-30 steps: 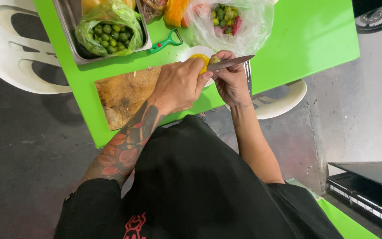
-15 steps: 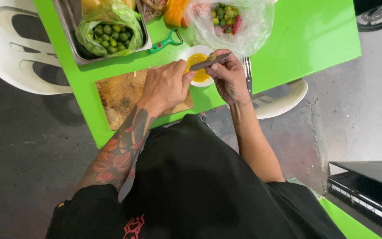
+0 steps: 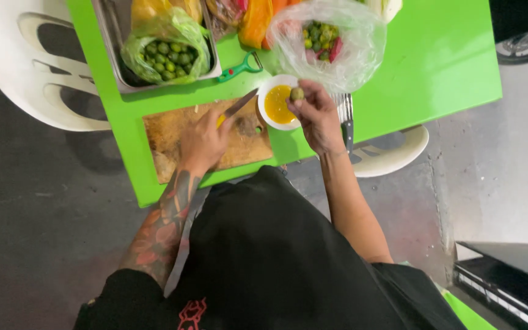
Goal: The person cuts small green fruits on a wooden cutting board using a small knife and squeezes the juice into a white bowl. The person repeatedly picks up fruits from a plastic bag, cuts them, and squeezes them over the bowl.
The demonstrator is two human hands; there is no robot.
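Pinching a lime over the bowl; left hand seemingly gripping knife.

Hands now apart, no longer joined over the white bowl. Left hand drawn back onto the wooden cutting board, knife carried along, blade tip now short of the bowl rim. Right hand shifted to the bowl's right edge, small green lime lifted in its fingers above the orange liquid.
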